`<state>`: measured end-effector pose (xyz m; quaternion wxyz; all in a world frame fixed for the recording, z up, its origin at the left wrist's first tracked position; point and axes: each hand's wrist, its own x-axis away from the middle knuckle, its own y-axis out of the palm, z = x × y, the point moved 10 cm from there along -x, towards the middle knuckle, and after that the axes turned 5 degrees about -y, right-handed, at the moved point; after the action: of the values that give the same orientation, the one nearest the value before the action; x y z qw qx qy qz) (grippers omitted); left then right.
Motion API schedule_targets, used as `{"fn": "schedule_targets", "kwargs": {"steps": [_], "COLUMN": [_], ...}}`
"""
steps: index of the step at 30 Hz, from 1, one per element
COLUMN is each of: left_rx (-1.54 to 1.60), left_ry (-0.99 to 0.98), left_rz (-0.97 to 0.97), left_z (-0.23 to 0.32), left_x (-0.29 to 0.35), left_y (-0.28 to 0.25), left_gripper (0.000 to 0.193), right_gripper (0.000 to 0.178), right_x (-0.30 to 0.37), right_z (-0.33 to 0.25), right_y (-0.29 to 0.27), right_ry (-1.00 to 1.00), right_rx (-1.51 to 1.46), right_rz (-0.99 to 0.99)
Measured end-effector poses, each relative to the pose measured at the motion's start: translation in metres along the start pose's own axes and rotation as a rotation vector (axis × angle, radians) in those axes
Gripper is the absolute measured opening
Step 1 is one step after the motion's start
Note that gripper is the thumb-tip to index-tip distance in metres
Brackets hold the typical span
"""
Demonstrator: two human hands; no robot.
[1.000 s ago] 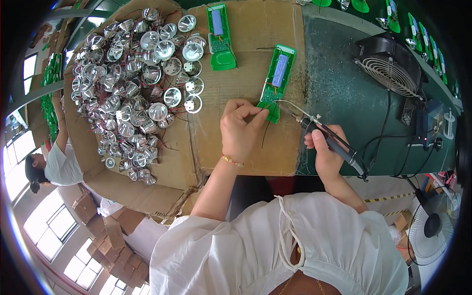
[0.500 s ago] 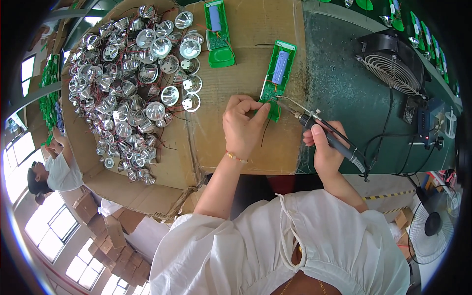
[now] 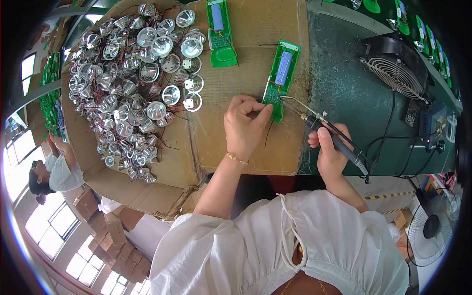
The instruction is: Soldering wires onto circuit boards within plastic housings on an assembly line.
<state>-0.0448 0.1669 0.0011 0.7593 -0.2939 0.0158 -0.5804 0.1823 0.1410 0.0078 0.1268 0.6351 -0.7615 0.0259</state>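
Observation:
My left hand (image 3: 246,123) is closed in a pinch at the near end of a green plastic housing (image 3: 291,73), on what looks like a thin wire; the fingertips hide most of it. Inside that housing lie a blue cylindrical battery (image 3: 283,69) and a small green circuit board (image 3: 273,94). A dark loose wire (image 3: 268,133) trails below the fingers. My right hand (image 3: 330,152) is wrapped round the black handle of a soldering iron (image 3: 339,143). A thin metal feed tube (image 3: 305,105) runs along the iron, and its end meets the board area beside my left fingertips.
A cardboard box (image 3: 132,194) on the left holds many silver reflector cups (image 3: 162,46) with wires. A second green housing (image 3: 223,56) lies farther off. On the right are a black fan (image 3: 393,64) and a blue soldering station (image 3: 428,128). Another person (image 3: 61,169) works far left.
The housing and both hands have shifted very slightly to the right. The soldering iron remains in my right hand, its tip still at the circuit board.

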Motion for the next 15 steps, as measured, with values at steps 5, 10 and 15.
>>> {"fn": "schedule_targets", "kwargs": {"steps": [5, 10, 15], "left_rx": [-0.001, -0.104, -0.150], "left_ry": [0.128, 0.082, 0.052], "left_rz": [0.012, -0.080, -0.150], "left_z": [0.007, 0.016, 0.012], "left_x": [0.001, -0.006, -0.013], "left_y": [-0.004, 0.004, 0.008], "left_gripper": [0.013, 0.014, 0.015], "right_gripper": [0.015, 0.015, 0.016], "right_x": [-0.001, -0.006, -0.007], "right_z": [0.000, 0.006, 0.008], "right_y": [0.001, 0.005, 0.008], "right_ry": [0.006, 0.031, 0.068], "right_rx": [-0.007, -0.012, -0.031], "right_rz": [-0.008, -0.019, -0.013]}}
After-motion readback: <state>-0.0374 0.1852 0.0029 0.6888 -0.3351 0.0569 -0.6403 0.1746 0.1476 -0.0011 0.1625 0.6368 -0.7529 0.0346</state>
